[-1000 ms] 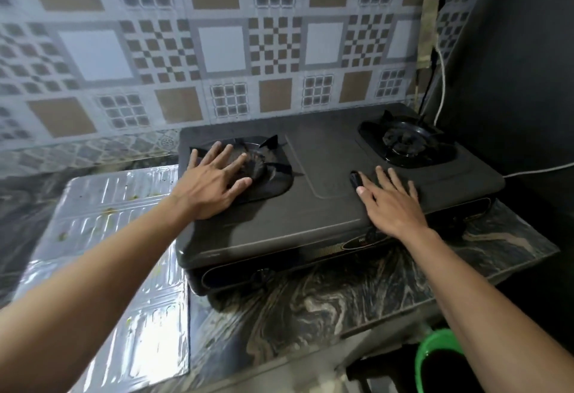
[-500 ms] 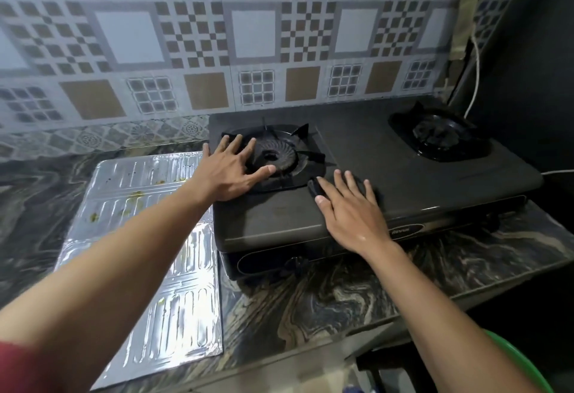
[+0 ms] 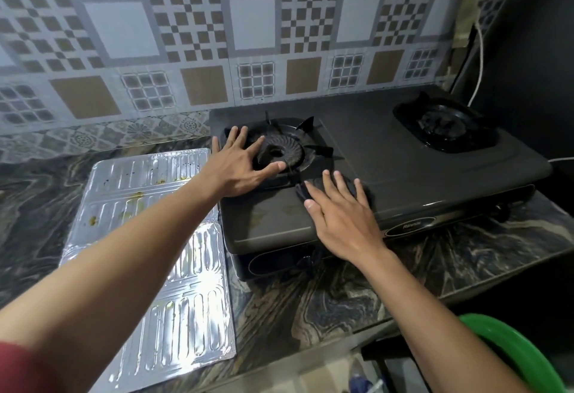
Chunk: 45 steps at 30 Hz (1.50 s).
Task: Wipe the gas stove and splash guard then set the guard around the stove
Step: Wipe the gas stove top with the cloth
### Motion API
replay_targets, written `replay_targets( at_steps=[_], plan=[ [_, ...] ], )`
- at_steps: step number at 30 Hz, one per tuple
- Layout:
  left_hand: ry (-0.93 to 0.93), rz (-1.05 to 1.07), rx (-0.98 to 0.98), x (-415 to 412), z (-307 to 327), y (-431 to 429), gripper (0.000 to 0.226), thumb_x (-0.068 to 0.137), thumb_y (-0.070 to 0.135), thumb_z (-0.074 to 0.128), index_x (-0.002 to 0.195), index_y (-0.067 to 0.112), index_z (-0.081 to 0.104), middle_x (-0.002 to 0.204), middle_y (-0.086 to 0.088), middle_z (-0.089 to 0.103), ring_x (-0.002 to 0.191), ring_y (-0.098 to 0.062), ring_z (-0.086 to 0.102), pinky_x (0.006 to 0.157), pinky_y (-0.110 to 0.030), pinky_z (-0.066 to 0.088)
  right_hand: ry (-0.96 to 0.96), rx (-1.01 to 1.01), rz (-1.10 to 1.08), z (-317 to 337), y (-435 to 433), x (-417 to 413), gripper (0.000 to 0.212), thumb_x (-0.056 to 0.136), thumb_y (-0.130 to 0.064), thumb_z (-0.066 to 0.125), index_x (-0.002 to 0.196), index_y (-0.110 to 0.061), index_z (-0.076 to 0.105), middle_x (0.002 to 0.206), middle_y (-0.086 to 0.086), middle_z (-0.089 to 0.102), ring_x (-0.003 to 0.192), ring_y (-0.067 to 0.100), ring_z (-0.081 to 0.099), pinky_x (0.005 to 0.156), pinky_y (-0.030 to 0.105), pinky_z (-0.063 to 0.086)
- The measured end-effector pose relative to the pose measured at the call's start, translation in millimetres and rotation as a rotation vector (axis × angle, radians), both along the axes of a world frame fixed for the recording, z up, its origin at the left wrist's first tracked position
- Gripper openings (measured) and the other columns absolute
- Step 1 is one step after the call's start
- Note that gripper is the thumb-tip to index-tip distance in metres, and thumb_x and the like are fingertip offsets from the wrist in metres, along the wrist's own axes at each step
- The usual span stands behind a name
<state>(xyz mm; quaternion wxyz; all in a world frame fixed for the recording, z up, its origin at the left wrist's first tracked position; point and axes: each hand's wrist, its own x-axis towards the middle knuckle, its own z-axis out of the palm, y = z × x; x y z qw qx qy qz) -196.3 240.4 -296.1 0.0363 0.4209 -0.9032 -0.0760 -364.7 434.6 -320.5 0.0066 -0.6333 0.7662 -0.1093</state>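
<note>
worktop (image 3: 341, 293) — dark marbled stone, carrying everything; its front edge is close under your forearms, so anything pushed forward has little room before it drops.

gas stove (image 3: 388, 181) — sits at the back right against the tiled wall, two burners, top dull with a pale smear near its front left corner. risk: if you lean on it while wiping, it may skid on the smooth stone and tug whatever hose is behind; i cannot see that connection.

splash guard (image 3: 149, 237) — lies flat on the worktop just left of the stove, its right edge touching or nearly touching the stove body. yellow-green spots show on its upper panels; it looks not yet wiped. thin foil, so it will likely crease or cut a finger if you grab it by an edge.

left hand (image 3: 245, 165) — flat, fingers spread, on the left burner grate (image 3: 285, 150), gripping nothing. the grate's raised prongs could snag you, or the grate could lift off its seat under sideways pressure.

right hand (image 3: 341, 215) — flat, fingers spread, pressing a dark cloth (image 3: 302, 190) onto the stove's front middle; not closed round it. judgement — mid-wipe on the stove. the cloth's free corner lies beside the grate and may catch there.
</note>
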Motion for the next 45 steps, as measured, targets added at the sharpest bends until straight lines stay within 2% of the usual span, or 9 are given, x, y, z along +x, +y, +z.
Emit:
replay_targets(
  at_steps=[5, 10, 17, 20, 24, 28, 35, 40, 45],
  plan=[
    [-0.016, 0.03, -0.024, -4.1, 1.9, -4.6, 0.116, 0.068, 0.099, 0.014, 0.16, 0.027, 0.008, 0.167, -0.01, -0.002, 0.154, -0.025, -0.007, 0.12, -0.062, -0.001, -0.052, -0.004, 0.005, -0.4, 0.0, 1.0, 0.054, 0.104, -0.05, 0.015, 0.155, -0.034, 0.026, 0.165, 0.0, 0.014, 0.152, 0.014, 0.001, 0.122, 0.045, -0.006],
    [0.079, 0.042, 0.021, -4.4, -3.5, -5.3, 0.113, 0.072, 0.096, 0.022, 0.159, 0.025, 0.01, 0.167, -0.009, -0.002, 0.154, -0.024, -0.007, 0.121, -0.06, 0.001, -0.006, -0.023, -0.035, -0.2, 0.8, 19.3, 0.055, 0.105, -0.046, 0.014, 0.155, -0.027, 0.027, 0.164, 0.004, 0.016, 0.153, 0.018, 0.003, 0.122, 0.048, -0.005],
    [0.12, 0.041, 0.052, -3.7, -6.1, -6.3, 0.11, 0.074, 0.094, 0.028, 0.159, 0.027, 0.01, 0.167, -0.008, -0.004, 0.153, -0.023, -0.009, 0.12, -0.06, 0.001, -0.089, -0.048, 0.111, -2.0, 4.0, 21.2, 0.051, 0.105, -0.046, 0.02, 0.152, -0.029, 0.034, 0.164, -0.004, 0.02, 0.151, 0.009, 0.006, 0.123, 0.041, 0.001],
    [0.153, 0.039, 0.107, -3.5, -5.2, -6.7, 0.103, 0.079, 0.089, 0.031, 0.159, 0.029, 0.011, 0.167, -0.007, -0.006, 0.153, -0.022, -0.013, 0.119, -0.06, 0.0, -0.056, -0.056, -0.003, -2.2, 3.6, -3.2, 0.052, 0.105, -0.046, 0.02, 0.152, -0.028, 0.034, 0.163, -0.002, 0.022, 0.151, 0.011, 0.009, 0.123, 0.041, 0.002],
    [0.168, 0.05, 0.172, -4.3, -3.4, -7.0, 0.09, 0.085, 0.084, 0.022, 0.159, 0.033, 0.012, 0.167, -0.005, -0.008, 0.152, -0.021, -0.016, 0.118, -0.061, -0.003, -0.001, -0.068, -0.123, -4.9, 6.9, 8.1, 0.056, 0.105, -0.046, 0.014, 0.153, -0.025, 0.034, 0.163, 0.0, 0.024, 0.152, 0.015, 0.01, 0.123, 0.045, 0.003],
    [0.141, 0.061, 0.194, -5.0, -0.9, -8.4, 0.079, 0.09, 0.079, 0.015, 0.158, 0.038, 0.011, 0.167, -0.003, -0.009, 0.152, -0.02, -0.018, 0.118, -0.061, -0.009, -0.025, -0.098, 0.044, -4.6, 6.8, 65.1, 0.056, 0.104, -0.044, 0.017, 0.15, -0.022, 0.04, 0.161, 0.003, 0.029, 0.151, 0.018, 0.014, 0.123, 0.047, 0.005],
    [0.124, 0.076, 0.253, -6.5, 2.8, -10.9, 0.069, 0.093, 0.074, 0.01, 0.155, 0.045, 0.014, 0.167, -0.002, -0.01, 0.151, -0.021, -0.02, 0.114, -0.065, -0.014, 0.026, -0.127, 0.193, -6.7, -18.6, 118.9, 0.05, 0.102, -0.044, 0.029, 0.141, -0.021, 0.05, 0.15, 0.01, 0.046, 0.145, 0.028, 0.03, 0.118, 0.053, 0.021],
    [0.107, 0.054, 0.214, -5.5, -0.4, -11.9, 0.064, 0.096, 0.07, 0.013, 0.155, 0.046, 0.015, 0.167, -0.006, -0.008, 0.152, -0.024, -0.018, 0.114, -0.064, -0.011, 0.044, -0.121, 0.321, -10.9, -13.7, 82.1, 0.052, 0.1, -0.049, 0.032, 0.143, -0.025, 0.049, 0.153, 0.006, 0.043, 0.146, 0.022, 0.03, 0.118, 0.047, 0.023],
    [0.08, 0.032, 0.196, -4.3, 0.9, -10.9, 0.064, 0.096, 0.071, 0.013, 0.155, 0.047, 0.015, 0.167, -0.008, -0.009, 0.151, -0.025, -0.018, 0.115, -0.064, -0.008, 0.066, -0.099, 0.114, -14.5, 13.4, -1.7, 0.055, 0.103, -0.052, 0.024, 0.148, -0.028, 0.044, 0.157, 0.0, 0.038, 0.148, 0.015, 0.025, 0.121, 0.041, 0.017]
  ],
)
